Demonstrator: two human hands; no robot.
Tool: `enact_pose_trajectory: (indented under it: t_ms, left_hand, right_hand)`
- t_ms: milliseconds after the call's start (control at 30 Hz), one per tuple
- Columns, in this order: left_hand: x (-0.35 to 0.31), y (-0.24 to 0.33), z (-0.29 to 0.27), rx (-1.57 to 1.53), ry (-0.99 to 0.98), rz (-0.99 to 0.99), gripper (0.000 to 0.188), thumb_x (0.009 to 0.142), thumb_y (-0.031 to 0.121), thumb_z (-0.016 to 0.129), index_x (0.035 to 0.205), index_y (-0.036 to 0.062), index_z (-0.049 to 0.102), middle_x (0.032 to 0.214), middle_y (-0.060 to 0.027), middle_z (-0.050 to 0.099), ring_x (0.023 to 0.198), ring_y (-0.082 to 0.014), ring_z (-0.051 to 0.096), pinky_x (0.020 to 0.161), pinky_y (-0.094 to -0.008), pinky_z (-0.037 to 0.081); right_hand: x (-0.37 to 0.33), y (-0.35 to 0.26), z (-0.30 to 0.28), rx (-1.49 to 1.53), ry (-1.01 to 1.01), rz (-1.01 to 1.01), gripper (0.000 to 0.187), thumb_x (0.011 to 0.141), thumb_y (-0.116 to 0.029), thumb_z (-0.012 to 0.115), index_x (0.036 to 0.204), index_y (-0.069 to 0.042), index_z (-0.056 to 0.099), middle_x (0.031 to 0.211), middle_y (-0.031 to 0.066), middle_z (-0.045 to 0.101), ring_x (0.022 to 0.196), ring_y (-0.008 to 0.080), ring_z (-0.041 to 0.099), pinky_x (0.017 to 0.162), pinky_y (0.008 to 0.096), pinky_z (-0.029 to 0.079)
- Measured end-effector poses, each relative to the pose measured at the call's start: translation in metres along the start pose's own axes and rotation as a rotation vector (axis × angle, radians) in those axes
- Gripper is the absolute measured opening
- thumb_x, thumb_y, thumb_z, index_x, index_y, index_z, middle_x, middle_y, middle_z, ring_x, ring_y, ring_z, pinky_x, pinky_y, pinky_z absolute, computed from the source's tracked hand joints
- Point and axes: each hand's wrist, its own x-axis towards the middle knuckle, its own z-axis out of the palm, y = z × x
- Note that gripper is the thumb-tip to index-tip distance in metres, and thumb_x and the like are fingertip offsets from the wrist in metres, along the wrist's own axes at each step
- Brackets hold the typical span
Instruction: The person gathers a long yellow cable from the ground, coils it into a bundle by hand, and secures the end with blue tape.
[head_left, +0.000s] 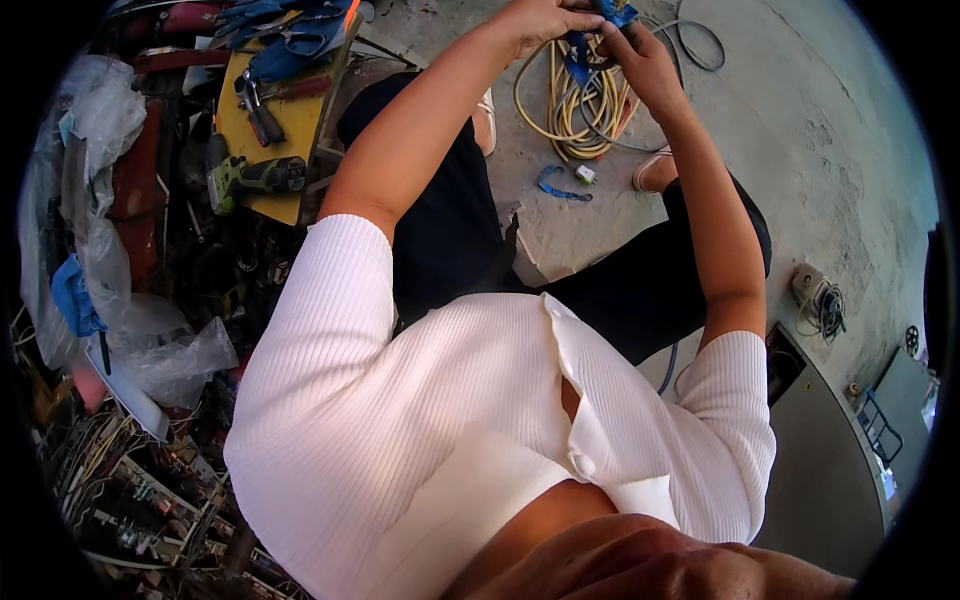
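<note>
At the top edge, above a coil of cable, my two hands come together on a crumpled blue strip (578, 58); whether it is tape or cloth I cannot tell. My left hand (540, 24) pinches it between thumb and fingers. Close beside it, my right hand (646, 66) is closed on the same bundle, its thumb and fingers bent in. Something dark shows between the hands, partly hidden by the fingers. Below them on the floor lie the yellow and grey cable coil (582, 105), a loose blue strip (562, 186) and a small white and green block (585, 175).
To the left, a yellow board (238, 90) carries blue cloth (290, 45) and a screwdriver (262, 122). A green power drill (255, 180) lies at its edge. Clear plastic sheeting (110, 200) and tangled scrap wires (150, 480) fill the far left. A grey metal cabinet (815, 450) stands right.
</note>
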Motion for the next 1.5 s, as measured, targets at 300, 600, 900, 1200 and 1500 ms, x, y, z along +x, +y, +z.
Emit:
enact_pose_trajectory:
  t_ms: [300, 600, 900, 1200, 1500]
  left_hand:
    - [-0.011, 0.010, 0.003, 0.600, 0.111, 0.125, 0.014, 0.081, 0.004, 0.060, 0.094, 0.0054, 0.066, 0.076, -0.0025, 0.061, 0.070, -0.0114, 0.057, 0.062, -0.0258, 0.045]
    - [-0.023, 0.010, 0.028, 1.265, 0.480, 0.590, 0.013, 0.079, 0.005, 0.053, 0.088, 0.0054, 0.063, 0.080, -0.0140, 0.061, 0.075, -0.0292, 0.060, 0.066, -0.0357, 0.047]
    - [-0.013, -0.014, 0.025, 0.810, 0.435, 0.540, 0.024, 0.074, 0.017, 0.065, 0.098, 0.0143, 0.068, 0.088, -0.0085, 0.064, 0.080, -0.0250, 0.063, 0.071, -0.0318, 0.049]
    - [-0.016, -0.019, 0.029, 0.978, 0.340, 0.660, 0.032, 0.075, 0.012, 0.065, 0.106, 0.0047, 0.064, 0.106, -0.0046, 0.060, 0.097, -0.0181, 0.058, 0.083, -0.0285, 0.045]
    - [-0.020, -0.011, 0.040, 0.143, 0.214, 0.086, 0.031, 0.092, 0.027, 0.054, 0.116, 0.0078, 0.052, 0.103, -0.0020, 0.059, 0.094, -0.0101, 0.058, 0.080, -0.0253, 0.046]
  right_hand:
    - [-0.010, -0.019, -0.015, 0.021, -0.051, 0.017, 0.034, 0.082, -0.020, 0.068, 0.106, 0.001, 0.055, 0.084, 0.0041, 0.064, 0.078, 0.0085, 0.059, 0.071, 0.0223, 0.045]
    - [-0.018, -0.020, -0.012, 0.383, -0.134, 0.137, 0.029, 0.087, -0.024, 0.061, 0.102, 0.000, 0.058, 0.093, 0.0065, 0.066, 0.088, 0.0126, 0.063, 0.080, 0.0246, 0.049]
    - [-0.016, -0.022, -0.014, 0.978, -0.279, 0.571, 0.034, 0.091, -0.040, 0.050, 0.101, -0.008, 0.060, 0.099, 0.0053, 0.065, 0.095, 0.0156, 0.062, 0.084, 0.0279, 0.047]
    - [-0.013, -0.003, -0.003, 1.157, 0.025, 0.556, 0.018, 0.088, -0.027, 0.059, 0.097, -0.011, 0.060, 0.087, -0.0034, 0.061, 0.081, 0.0103, 0.058, 0.075, 0.0271, 0.046]
    - [-0.014, -0.016, -0.004, 0.747, 0.336, 0.294, 0.015, 0.090, -0.023, 0.057, 0.095, -0.009, 0.060, 0.087, 0.0036, 0.064, 0.084, 0.0127, 0.061, 0.074, 0.0317, 0.049]
